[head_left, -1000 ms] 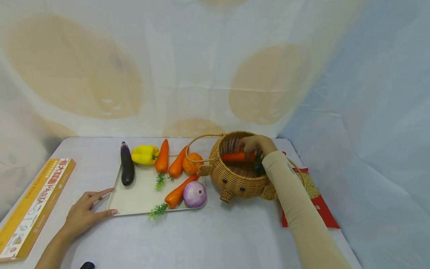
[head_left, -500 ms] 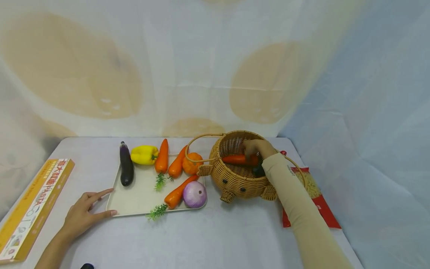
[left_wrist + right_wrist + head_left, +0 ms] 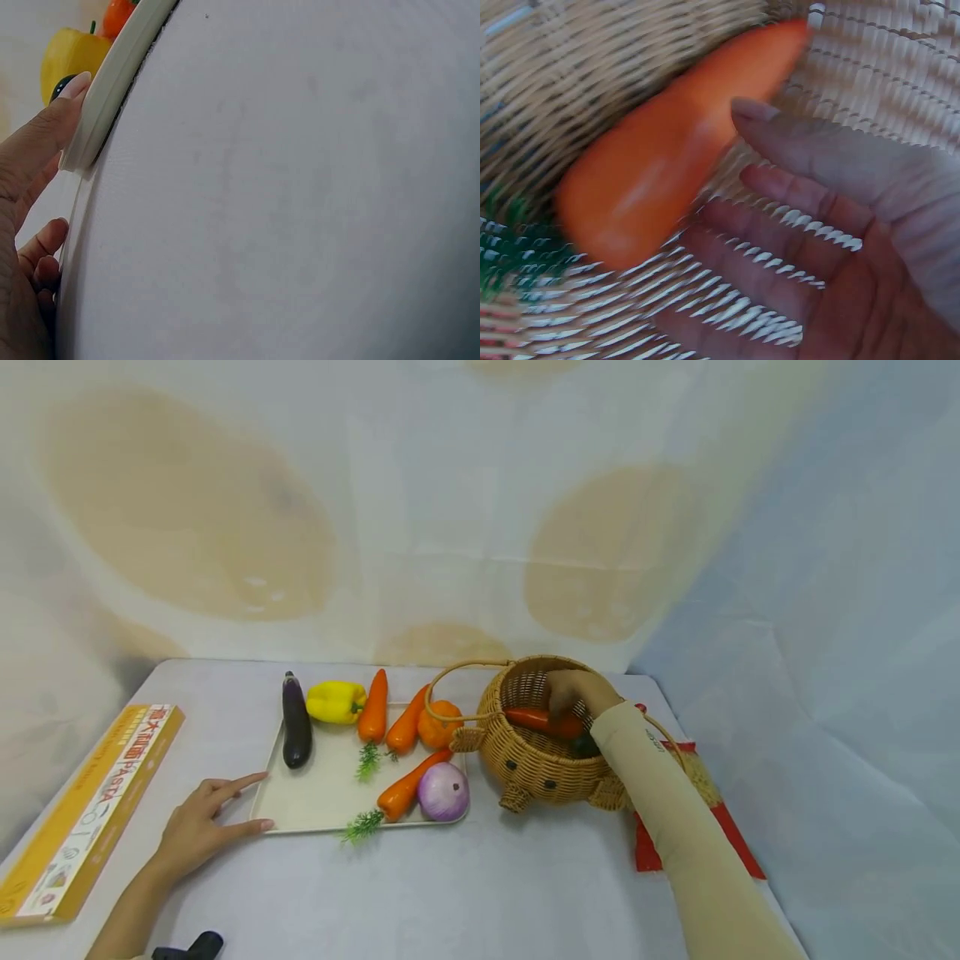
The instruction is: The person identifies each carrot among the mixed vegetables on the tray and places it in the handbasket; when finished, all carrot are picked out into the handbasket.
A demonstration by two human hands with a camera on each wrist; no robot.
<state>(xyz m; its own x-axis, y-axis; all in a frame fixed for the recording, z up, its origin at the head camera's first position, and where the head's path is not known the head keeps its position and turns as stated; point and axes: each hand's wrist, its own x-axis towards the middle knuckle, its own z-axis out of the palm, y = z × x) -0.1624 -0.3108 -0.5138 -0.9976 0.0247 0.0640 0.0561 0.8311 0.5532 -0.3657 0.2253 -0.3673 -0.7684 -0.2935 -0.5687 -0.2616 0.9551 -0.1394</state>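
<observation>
"Seen at the right hand (image 3: 855, 292)?"

"Loosely extended fingers, gripping nothing. Close by the thumb tip, contact unclear: orange carrot (image 3: 645, 176), lying inside the wicker basket (image 3: 577, 789)."

"And at the left hand (image 3: 201, 828)?"

"Found with thumb and forefinger spread, touching the edge of the white tray (image 3: 315, 797)."

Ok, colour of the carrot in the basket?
Orange; the carrot shows best in the right wrist view.

Carrots (image 3: 372, 707): four. Basket (image 3: 531, 770), tray (image 3: 318, 797), eggplant (image 3: 297, 727), pepper (image 3: 335, 702), onion (image 3: 442, 792): one each.
</observation>
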